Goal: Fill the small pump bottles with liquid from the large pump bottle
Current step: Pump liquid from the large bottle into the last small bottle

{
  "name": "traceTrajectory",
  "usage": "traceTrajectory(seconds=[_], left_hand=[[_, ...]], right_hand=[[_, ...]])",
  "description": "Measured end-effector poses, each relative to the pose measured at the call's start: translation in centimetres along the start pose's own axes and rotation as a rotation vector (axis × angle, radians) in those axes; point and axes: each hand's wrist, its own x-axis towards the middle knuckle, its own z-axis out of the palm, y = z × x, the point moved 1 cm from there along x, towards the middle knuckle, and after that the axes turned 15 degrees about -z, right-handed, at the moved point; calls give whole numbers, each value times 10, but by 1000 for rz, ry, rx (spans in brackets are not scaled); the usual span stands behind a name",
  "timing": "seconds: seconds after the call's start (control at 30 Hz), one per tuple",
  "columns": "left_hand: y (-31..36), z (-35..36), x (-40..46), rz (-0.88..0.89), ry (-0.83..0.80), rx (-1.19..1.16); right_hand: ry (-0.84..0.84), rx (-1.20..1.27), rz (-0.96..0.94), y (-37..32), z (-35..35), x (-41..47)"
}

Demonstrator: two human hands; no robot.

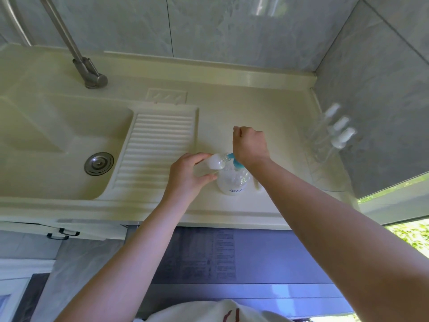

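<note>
On the cream countertop, just right of the ribbed drainboard, stands the large pump bottle, upright, clear w/ whitish liquid, teal pump head at top. Left hand holds a small pump bottle tilted, nearly on its side, thumb and fingers curled round it, its mouth toward the teal nozzle; whether mouth and nozzle touch — cannot tell, too blurred. Small bottle looks to hold some whitish liquid, level unclear. Right hand sits above the pump head, wrist directly over it, fingers curled into a loose fist; whether it presses the pump or grips anything — cannot tell, pump top is hidden under the wrist. Judged step: dispensing from large bottle into the first small one, i.e. filling in progress, early in task. Next move likely calls for keeping the small mouth lined up under the nozzle while pumping, then setting it upright and capping; risk = drip onto counter if mouth slips. Three more small bottles w/ white caps stand well apart at the right wall, appear empty. Writing: dark printed line low on the large bottle's label, not legible. Sink w/ drain and faucet to the left.
</note>
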Motion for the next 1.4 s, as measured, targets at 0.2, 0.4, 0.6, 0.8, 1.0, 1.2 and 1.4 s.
traceTrajectory(seconds=[0.2, 0.4, 0.6, 0.8, 1.0, 1.2, 1.4], left_hand=[[-1, 0, 1, 7, 4, -5], [0, 6, 1, 13, 5, -4], [-1, 5, 1, -5, 7, -13], [-3, 6, 2, -10, -5, -11], [-3, 6, 2, -1, -8, -15], [-3, 7, 3, -9, -15, -24], [-5, 5, 2, -12, -12, -23]], right_hand=[[-9, 4, -22, -3, 1, -2], [3, -16, 11, -5, 3, -2], [8, 7, -8, 0, 1, 1], [-19, 33, 9, 2, 0, 1], [-12, 25, -9, -2, -5, 0], [-19, -35, -5, -2, -4, -4], [16, 67, -29, -4, -7, -3]])
